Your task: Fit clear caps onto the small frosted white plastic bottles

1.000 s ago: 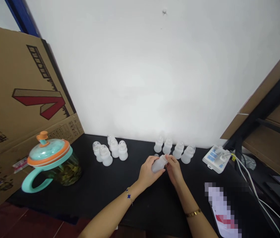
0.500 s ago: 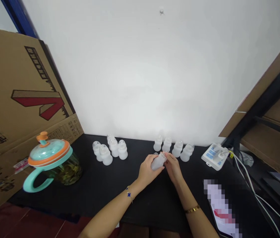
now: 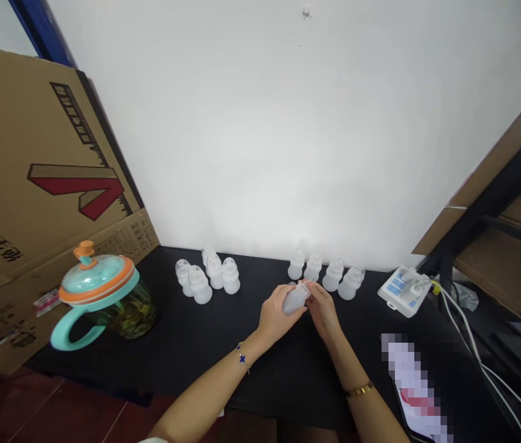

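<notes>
My left hand (image 3: 277, 312) is wrapped round the body of a small frosted white baby bottle (image 3: 294, 299), which lies tilted with its neck toward the right. At that neck the fingers of my right hand (image 3: 322, 309) are pinched together; what sits between them is mostly hidden. Behind my hands stands a row of several capped baby bottles (image 3: 333, 276) by the wall. Another cluster of several upright baby bottles (image 3: 200, 287) with clear domed caps stands to the left.
A teal and orange lidded jug (image 3: 103, 295) with leaves in liquid stands at the left, before a cardboard box (image 3: 6, 135). On the right are a white power strip (image 3: 404, 291) with cables and a phone (image 3: 414, 387). The black table (image 3: 186, 344) meets a white wall.
The view has shifted slightly, so the things on the table appear a little displaced. Both hands keep their hold on the bottle, with only a slight change at the right fingers.
</notes>
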{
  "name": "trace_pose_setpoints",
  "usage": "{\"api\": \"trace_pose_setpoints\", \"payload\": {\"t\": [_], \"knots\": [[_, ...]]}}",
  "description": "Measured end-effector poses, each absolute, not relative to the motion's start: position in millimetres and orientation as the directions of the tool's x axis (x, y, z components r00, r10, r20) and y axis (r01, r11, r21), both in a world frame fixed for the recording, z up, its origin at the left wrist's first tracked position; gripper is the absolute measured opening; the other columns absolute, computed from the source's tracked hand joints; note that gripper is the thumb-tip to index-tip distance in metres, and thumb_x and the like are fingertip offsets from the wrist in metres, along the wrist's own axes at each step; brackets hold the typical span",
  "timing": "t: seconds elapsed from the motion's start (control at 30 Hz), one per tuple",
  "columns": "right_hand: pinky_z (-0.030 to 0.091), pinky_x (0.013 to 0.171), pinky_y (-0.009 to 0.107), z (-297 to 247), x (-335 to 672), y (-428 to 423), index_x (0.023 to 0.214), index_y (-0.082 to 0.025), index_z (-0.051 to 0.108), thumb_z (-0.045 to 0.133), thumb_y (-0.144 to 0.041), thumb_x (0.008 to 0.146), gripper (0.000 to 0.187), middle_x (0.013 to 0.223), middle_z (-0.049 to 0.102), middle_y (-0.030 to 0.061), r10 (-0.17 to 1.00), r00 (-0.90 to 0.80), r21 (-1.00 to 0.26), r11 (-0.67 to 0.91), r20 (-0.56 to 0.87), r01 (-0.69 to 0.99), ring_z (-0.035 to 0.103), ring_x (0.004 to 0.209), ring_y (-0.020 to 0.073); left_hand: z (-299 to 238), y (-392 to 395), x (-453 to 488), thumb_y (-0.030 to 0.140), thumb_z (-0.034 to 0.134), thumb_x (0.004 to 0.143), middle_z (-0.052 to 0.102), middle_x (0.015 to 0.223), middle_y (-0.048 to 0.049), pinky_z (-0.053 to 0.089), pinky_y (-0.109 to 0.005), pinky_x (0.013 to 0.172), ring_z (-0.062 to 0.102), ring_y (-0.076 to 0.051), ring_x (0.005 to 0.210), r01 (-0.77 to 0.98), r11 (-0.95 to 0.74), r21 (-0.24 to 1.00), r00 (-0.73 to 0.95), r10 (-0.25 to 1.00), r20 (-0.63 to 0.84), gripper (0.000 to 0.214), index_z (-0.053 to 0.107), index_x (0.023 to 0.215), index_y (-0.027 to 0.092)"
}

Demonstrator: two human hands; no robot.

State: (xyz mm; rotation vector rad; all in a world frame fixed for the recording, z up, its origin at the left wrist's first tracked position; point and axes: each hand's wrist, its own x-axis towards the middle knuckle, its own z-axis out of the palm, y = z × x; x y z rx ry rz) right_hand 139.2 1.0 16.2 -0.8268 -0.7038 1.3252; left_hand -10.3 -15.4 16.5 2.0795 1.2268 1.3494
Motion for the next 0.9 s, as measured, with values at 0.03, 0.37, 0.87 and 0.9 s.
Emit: {"api": "trace_pose_setpoints", "payload": {"t": [0.03, 0.37, 0.87, 0.9], "knots": [[0.054, 0.081, 0.035, 16.3, 139.0, 0.8, 0.085, -0.021, 0.080, 0.088, -0.046, 0.066, 0.032, 0.102, 0.076, 0.0081, 0.991, 0.129, -0.844, 0.055, -0.017, -0.533, 0.068, 0.095, 0.0250, 16.6, -15.4, -10.3, 0.031, 0.078, 0.077, 0.067, 0.118, -0.0055, 0.057, -0.039, 0.092, 0.067, -0.024, 0.107, 0.467, -0.547, 0.695, 0.159, 0.825, 0.543, 0.047, 0.058, 0.119, 0.025], [0.054, 0.077, 0.034, 16.5, 137.4, -0.3, 0.085, -0.021, 0.079, 0.087, -0.044, 0.069, 0.029, 0.094, 0.075, 0.0062, 0.989, 0.149, -0.860, 0.088, 0.014, -0.503, 0.066, 0.086, 0.0219, 12.4, -14.4, -9.4, 0.031, 0.077, 0.078, 0.067, 0.119, -0.0052, 0.056, -0.038, 0.093, 0.066, -0.023, 0.108, 0.472, -0.538, 0.698, 0.149, 0.830, 0.538, 0.049, 0.057, 0.122, 0.025], [0.053, 0.074, 0.034, 15.8, 138.3, 1.1, 0.087, -0.022, 0.080, 0.082, -0.048, 0.071, 0.030, 0.107, 0.076, 0.0068, 0.990, 0.136, -0.850, 0.050, -0.026, -0.524, 0.067, 0.100, 0.0278, 15.9, -16.2, -10.1, 0.035, 0.072, 0.084, 0.066, 0.120, -0.0061, 0.055, -0.040, 0.095, 0.065, -0.024, 0.110, 0.431, -0.490, 0.758, 0.155, 0.867, 0.473, 0.040, 0.058, 0.120, 0.025], [0.053, 0.074, 0.035, 15.9, 138.6, 0.8, 0.088, -0.022, 0.080, 0.082, -0.047, 0.071, 0.030, 0.107, 0.076, 0.0069, 0.991, 0.134, -0.852, 0.051, -0.022, -0.521, 0.067, 0.100, 0.0281, 16.3, -16.1, -10.4, 0.035, 0.072, 0.084, 0.066, 0.120, -0.0060, 0.055, -0.039, 0.095, 0.065, -0.024, 0.109, 0.430, -0.489, 0.759, 0.153, 0.868, 0.472, 0.040, 0.058, 0.120, 0.025]]}}
